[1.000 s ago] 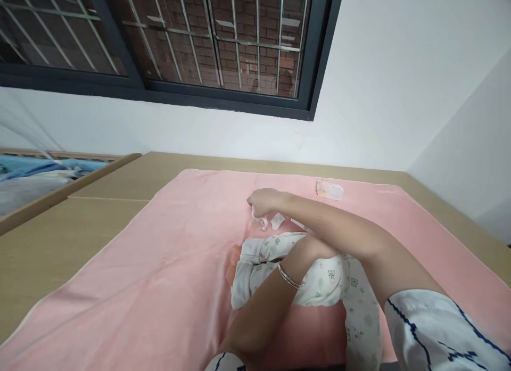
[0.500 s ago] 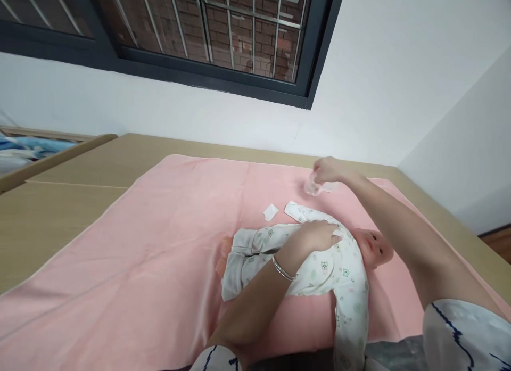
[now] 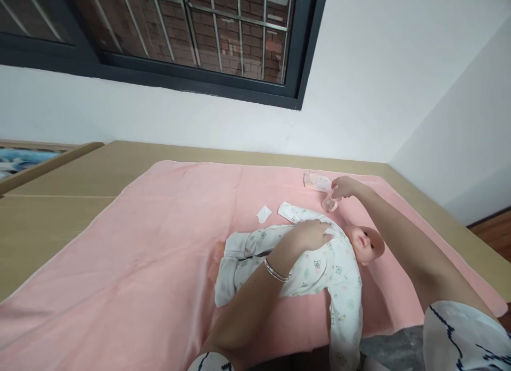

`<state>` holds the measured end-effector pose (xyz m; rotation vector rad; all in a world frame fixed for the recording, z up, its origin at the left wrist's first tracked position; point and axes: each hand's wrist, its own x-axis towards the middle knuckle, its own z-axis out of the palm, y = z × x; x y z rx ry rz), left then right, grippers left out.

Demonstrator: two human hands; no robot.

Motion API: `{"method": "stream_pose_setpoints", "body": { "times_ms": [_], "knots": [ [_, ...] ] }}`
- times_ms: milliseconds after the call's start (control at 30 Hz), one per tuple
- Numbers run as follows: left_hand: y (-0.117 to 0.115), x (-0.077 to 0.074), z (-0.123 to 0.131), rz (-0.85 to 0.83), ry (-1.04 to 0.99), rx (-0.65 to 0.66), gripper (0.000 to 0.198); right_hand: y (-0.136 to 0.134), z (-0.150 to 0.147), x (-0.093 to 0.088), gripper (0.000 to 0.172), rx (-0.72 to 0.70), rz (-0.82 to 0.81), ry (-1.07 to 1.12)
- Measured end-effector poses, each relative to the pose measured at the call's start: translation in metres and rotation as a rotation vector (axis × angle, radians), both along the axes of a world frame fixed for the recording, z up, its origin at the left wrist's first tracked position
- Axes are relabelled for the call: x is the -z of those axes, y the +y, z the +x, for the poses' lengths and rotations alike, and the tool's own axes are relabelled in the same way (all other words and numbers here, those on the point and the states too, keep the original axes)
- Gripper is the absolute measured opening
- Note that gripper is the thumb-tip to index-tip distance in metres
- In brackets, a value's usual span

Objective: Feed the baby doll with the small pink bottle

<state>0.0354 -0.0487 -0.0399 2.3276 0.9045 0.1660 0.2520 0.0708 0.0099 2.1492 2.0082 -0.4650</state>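
A baby doll (image 3: 311,267) in a white printed outfit lies on its back on a pink mat (image 3: 159,243), its head (image 3: 365,244) to the right. My left hand (image 3: 312,235) rests flat across the doll's chest, fingers slightly bent. Past the doll's shoulder, my right hand (image 3: 345,187) pinches a small clear, pinkish cup-like container (image 3: 330,202) just above or on the mat; whether it touches is unclear. Beside that hand lies a transparent packet (image 3: 317,181). A small white paper piece (image 3: 264,214) sits near the doll's sleeve end.
The mat covers a wooden surface (image 3: 59,200) set against a white wall (image 3: 191,121). Above is a dark-framed window (image 3: 239,91) with bars. Blue and white cloth (image 3: 26,158) shows behind a wooden edge at the left.
My right hand has moved right and nearer the doll's head with the clear container, uncovering more of the packet. My left hand stays on the doll. The view has shifted slightly.
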Motion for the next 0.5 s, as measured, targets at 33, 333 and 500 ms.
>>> {"method": "stream_pose_setpoints", "body": {
  "times_ms": [33, 333, 500],
  "knots": [
    [0.001, 0.002, 0.000, 0.001, -0.008, 0.000, 0.040, 0.000, 0.004, -0.003, 0.040, -0.009, 0.020, 0.022],
    [0.003, 0.009, 0.000, -0.009, -0.075, -0.001, 0.037, -0.019, 0.070, 0.000, 0.044, 0.342, 0.234, 0.129],
    [0.004, 0.010, 0.001, -0.032, -0.087, -0.001, 0.037, -0.045, 0.093, 0.070, 0.035, 0.181, 0.153, -0.025]
  ]
}}
